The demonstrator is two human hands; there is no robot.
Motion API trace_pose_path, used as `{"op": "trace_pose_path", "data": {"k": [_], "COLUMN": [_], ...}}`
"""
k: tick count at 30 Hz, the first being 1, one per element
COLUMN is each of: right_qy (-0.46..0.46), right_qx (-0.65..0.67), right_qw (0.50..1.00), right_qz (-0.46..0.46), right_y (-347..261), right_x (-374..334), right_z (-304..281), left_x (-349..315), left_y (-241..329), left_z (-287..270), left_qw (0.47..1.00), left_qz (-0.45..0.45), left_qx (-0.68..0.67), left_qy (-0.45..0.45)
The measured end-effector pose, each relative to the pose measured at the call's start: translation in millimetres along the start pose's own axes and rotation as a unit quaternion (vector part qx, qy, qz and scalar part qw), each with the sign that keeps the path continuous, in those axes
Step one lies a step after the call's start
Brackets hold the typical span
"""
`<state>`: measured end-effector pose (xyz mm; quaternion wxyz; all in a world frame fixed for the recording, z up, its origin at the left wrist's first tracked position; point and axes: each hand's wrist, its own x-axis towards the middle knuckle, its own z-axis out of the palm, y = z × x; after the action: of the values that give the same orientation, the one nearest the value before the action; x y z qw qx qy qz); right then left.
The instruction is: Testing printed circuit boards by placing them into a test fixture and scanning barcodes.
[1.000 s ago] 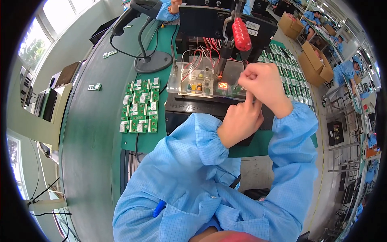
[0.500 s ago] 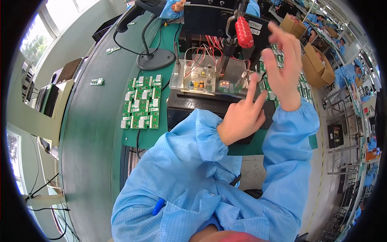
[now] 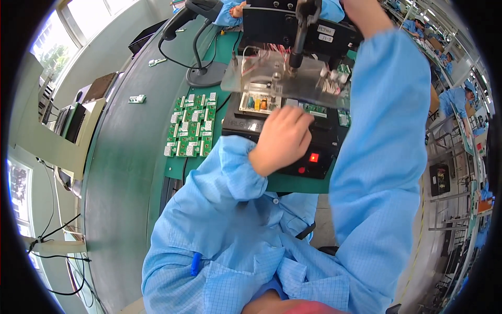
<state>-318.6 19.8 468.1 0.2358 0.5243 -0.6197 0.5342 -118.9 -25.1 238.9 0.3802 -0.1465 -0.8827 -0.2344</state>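
My left hand (image 3: 282, 138) is over the front of a black test fixture (image 3: 243, 125), fingers curled together and their tips hidden at the board bed. Right by them lies a small green circuit board (image 3: 315, 110); whether they grip it is hidden. Left of that, a power board (image 3: 260, 102) with yellow and orange parts sits in a pale frame. A clear pressing plate (image 3: 261, 78) with wires hangs above both boards. My right hand (image 3: 366, 15) reaches up beside the clamp (image 3: 306, 18) at the top edge, its fingers out of view.
A panel of green display boards (image 3: 191, 125) lies on the green mat left of the fixture. Behind it stands a barcode scanner on a stand (image 3: 206, 73). A small board (image 3: 137, 99) lies farther left. The fixture's front has a lit red button (image 3: 314, 157). Co-workers sit at right.
My right hand has moved up to the top edge. My left hand has moved left and down, off the clear plate, its fingers now curled. The plate has risen off the boards; the red handle is out of sight.
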Motion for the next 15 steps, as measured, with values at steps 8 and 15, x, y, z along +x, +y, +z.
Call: {"op": "trace_pose_path", "data": {"k": [8, 15], "right_qy": [0.068, 0.092], "right_qx": [-0.209, -0.089], "right_qw": [0.967, 0.965], "right_qz": [0.13, 0.229], "right_y": [8, -59], "right_x": [-24, -178], "right_z": [-20, -61], "left_x": [11, 16], "left_y": [-43, -44], "left_z": [36, 23], "left_qw": [0.988, 1.0], "left_qz": [-0.011, 0.0], "left_qx": [0.155, -0.027], "left_qy": [-0.002, -0.015]}}
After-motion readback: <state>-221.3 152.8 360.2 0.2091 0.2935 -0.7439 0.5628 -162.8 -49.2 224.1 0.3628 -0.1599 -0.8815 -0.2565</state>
